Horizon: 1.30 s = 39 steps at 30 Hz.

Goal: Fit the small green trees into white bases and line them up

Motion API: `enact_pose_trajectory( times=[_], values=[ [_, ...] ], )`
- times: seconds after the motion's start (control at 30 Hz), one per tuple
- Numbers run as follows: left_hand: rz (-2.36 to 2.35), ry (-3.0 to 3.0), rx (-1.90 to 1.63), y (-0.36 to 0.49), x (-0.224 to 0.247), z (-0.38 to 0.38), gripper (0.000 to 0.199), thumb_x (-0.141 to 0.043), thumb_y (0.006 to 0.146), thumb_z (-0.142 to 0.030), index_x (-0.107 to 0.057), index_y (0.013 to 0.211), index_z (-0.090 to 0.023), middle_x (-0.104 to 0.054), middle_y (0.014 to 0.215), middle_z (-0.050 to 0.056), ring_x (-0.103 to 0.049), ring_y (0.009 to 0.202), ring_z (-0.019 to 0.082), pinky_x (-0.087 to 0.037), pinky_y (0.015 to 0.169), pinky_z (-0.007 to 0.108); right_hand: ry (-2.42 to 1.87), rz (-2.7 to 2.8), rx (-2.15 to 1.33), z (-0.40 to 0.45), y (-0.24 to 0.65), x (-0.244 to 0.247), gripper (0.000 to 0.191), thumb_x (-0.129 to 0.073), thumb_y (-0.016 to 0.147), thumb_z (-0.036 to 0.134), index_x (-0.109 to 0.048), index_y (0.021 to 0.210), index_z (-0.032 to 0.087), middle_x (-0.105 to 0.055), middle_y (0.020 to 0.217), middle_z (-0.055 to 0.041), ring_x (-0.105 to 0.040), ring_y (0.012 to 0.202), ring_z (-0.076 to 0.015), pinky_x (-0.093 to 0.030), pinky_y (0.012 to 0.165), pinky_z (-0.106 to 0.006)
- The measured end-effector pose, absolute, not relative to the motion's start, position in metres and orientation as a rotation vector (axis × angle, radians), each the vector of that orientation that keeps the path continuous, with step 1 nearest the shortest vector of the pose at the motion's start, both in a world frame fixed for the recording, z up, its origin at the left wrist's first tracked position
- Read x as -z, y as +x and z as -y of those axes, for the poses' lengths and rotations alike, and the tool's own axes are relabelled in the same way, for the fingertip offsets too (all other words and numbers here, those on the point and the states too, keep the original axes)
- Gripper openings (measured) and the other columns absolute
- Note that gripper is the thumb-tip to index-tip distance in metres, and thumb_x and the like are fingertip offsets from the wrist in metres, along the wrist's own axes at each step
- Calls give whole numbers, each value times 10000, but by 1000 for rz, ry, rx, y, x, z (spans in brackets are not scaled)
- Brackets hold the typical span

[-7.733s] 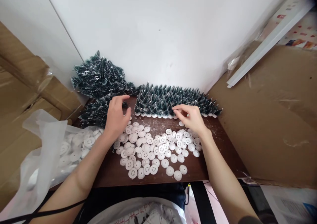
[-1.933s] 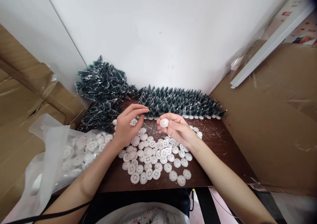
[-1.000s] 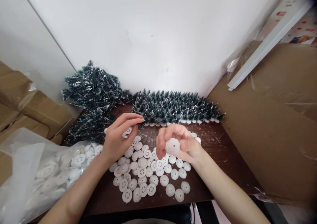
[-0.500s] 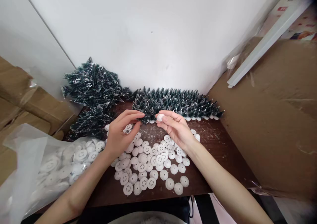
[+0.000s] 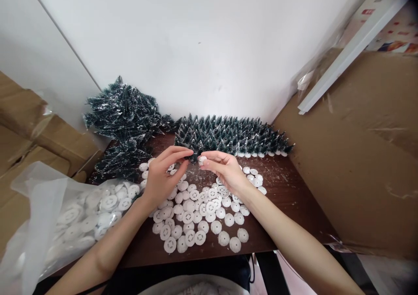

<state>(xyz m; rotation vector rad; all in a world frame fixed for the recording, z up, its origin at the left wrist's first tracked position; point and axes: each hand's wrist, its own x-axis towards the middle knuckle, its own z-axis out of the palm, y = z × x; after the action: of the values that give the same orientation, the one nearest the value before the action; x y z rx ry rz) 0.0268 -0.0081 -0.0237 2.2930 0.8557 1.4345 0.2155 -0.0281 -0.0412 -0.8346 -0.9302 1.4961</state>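
My left hand (image 5: 168,171) is pinched around a small dark green tree that shows between its fingertips, above the table. Close to its right, my right hand (image 5: 225,169) grips a white round base (image 5: 202,160) between thumb and fingers, near the tree's end. Whether the tree and the base touch is too small to tell. Below both hands lie several loose white discs (image 5: 187,217), some with slots. Behind them stand rows of small snowy trees (image 5: 225,134), with white bases showing at the front edge.
A pile of loose trees (image 5: 126,110) lies at the back left. A clear plastic bag of white discs (image 5: 70,216) sits at the left. Cardboard boxes (image 5: 365,155) flank the brown table (image 5: 294,208) on both sides, and a white wall (image 5: 196,60) rises behind.
My right hand has moved left with the white base, closer to my left hand. My left hand has barely shifted. The view has moved slightly.
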Motion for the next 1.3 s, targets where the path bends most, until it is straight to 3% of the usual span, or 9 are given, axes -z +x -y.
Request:
enact_pose_trajectory(
  times=[0.87,1.3],
  values=[
    [-740,2493,-1558,23,23,3,328,-600,860,-19,-690,1097,-227,-686,1069,50,-671,970,161,-565,843,299,-851,983,-1485,26,217,41,257,-851,667,292,-777,904,223,-758,891,-40,-684,819,-165,-548,873,-363],
    [-806,2509,-1574,24,23,5,268,-577,891,-77,-695,1078,-228,-694,1050,57,-676,952,169,-580,824,314,-856,1009,-1488,26,217,43,269,-853,662,290,-770,911,231,-757,898,-37,-690,834,-170,-551,887,-381]
  ],
)
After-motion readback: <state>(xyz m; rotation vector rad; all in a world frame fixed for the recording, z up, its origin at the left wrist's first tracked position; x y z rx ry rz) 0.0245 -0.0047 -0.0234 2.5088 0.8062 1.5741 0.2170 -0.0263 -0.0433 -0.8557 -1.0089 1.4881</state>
